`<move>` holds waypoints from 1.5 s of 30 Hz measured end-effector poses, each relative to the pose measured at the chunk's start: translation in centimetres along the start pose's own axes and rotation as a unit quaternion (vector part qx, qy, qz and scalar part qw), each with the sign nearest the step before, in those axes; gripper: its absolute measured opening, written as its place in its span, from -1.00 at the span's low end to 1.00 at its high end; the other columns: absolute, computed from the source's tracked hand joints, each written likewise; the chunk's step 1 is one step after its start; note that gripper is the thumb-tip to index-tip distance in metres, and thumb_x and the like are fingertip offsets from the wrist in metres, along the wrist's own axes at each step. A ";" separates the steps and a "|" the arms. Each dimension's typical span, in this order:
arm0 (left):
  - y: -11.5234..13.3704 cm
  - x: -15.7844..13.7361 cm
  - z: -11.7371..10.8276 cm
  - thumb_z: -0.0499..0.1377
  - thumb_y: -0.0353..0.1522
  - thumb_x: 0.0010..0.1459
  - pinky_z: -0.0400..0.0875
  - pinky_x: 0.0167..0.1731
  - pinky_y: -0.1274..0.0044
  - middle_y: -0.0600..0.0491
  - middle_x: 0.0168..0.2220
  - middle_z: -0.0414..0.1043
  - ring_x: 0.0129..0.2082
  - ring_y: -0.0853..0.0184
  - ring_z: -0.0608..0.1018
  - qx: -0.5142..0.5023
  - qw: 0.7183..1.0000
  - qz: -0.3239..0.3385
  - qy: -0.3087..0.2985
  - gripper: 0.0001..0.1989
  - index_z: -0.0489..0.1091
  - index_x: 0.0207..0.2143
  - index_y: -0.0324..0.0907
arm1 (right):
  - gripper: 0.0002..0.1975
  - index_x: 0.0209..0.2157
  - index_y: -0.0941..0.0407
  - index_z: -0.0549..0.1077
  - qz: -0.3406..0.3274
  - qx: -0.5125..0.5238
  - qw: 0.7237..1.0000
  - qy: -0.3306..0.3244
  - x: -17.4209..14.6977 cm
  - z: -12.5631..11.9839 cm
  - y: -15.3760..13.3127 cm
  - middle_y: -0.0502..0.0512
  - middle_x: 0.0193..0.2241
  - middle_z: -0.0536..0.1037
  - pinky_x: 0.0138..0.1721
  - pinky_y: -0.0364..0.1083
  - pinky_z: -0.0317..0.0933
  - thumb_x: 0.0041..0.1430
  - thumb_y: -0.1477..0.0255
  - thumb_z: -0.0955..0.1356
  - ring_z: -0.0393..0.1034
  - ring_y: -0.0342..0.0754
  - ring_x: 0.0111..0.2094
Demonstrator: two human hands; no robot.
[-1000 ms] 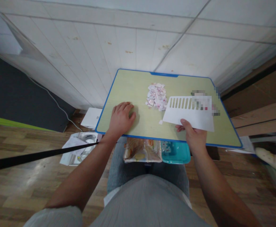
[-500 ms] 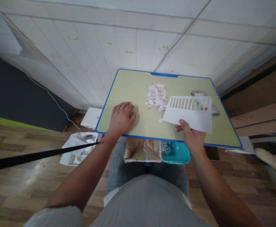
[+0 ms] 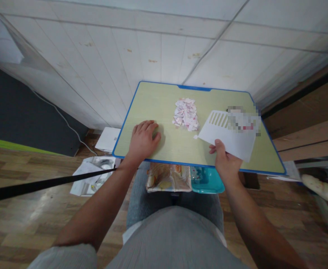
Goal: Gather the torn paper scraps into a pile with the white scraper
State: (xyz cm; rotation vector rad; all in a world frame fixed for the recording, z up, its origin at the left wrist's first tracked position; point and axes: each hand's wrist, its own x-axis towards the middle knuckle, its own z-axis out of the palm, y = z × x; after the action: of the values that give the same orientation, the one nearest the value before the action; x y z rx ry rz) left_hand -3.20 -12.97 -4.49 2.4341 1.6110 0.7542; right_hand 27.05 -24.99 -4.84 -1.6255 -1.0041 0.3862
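Observation:
My left hand (image 3: 144, 138) lies palm down on the left part of a pale yellow-green tabletop with a blue rim (image 3: 152, 149), fingers stretched out and nothing in it. My right hand (image 3: 227, 160) pinches the near edge of a thin white slotted sheet (image 3: 231, 144), thumb on top; a row of slots runs along its far side. The sheet slants over the table's right half. Left of it is a heap of torn paper scraps (image 3: 185, 115), pale with pinkish marks. One small white scrap (image 3: 195, 137) lies by the sheet's left corner.
A blurred-out patch (image 3: 241, 119) covers something at the table's right. Below the front edge sit a patterned bin (image 3: 168, 179) and a turquoise tub (image 3: 208, 186). A white panelled wall (image 3: 141, 48) stands behind. A black strap (image 3: 54, 183) crosses at left.
My right hand has turned the white slotted sheet, and its left corner has moved right, away from the heap. The small scrap has shifted slightly right. My left hand stays put.

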 end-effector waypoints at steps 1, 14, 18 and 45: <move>0.0 0.0 0.0 0.24 -0.29 0.50 0.40 0.53 0.05 -0.19 0.40 0.65 0.48 -0.07 0.58 0.000 1.000 -0.001 -0.001 -0.65 0.64 0.23 -0.11 | -0.41 -0.52 -0.01 0.54 -0.002 -0.006 1.000 0.003 -0.1 0.0 0.0 0.10 -0.51 0.67 -0.01 0.17 0.58 0.41 -0.15 0.49 0.64 0.11 -0.38; 0.0 0.0 0.0 0.24 -0.30 0.48 0.38 0.54 0.04 -0.21 0.40 0.66 0.48 -0.07 0.58 -0.006 1.000 0.001 0.000 -0.65 0.64 0.22 -0.13 | -0.70 -0.33 0.06 0.59 0.029 0.092 0.993 0.064 0.8 -0.5 0.1 -0.01 -0.52 0.67 -0.26 0.04 0.51 0.31 0.14 0.55 0.57 0.01 -0.53; 0.1 0.0 -0.1 0.23 -0.29 0.49 0.39 0.54 0.05 -0.18 0.40 0.66 0.48 -0.06 0.58 -0.005 1.000 0.000 0.001 -0.65 0.64 0.22 -0.10 | -0.71 -0.27 0.06 0.60 0.039 0.094 0.994 0.039 0.9 -0.6 0.2 -0.01 -0.49 0.70 -0.29 0.04 0.52 0.29 0.14 0.57 0.57 0.02 -0.53; 0.1 0.0 -0.3 0.22 -0.27 0.50 0.39 0.53 0.05 -0.21 0.41 0.64 0.48 -0.07 0.58 -0.004 1.000 0.001 -0.007 -0.64 0.63 0.23 -0.12 | -0.78 -0.42 0.00 0.50 0.083 0.142 0.986 -0.015 1.3 -4.4 -0.9 -0.12 -0.64 0.48 -0.68 -0.06 0.22 -0.03 0.31 0.58 0.29 -0.07 -0.70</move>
State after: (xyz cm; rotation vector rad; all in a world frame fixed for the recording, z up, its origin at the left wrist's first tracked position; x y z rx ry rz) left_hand -3.23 -13.03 -4.17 2.4301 1.5995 0.7409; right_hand 30.51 -26.73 -2.27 -1.4491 -0.7980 0.6396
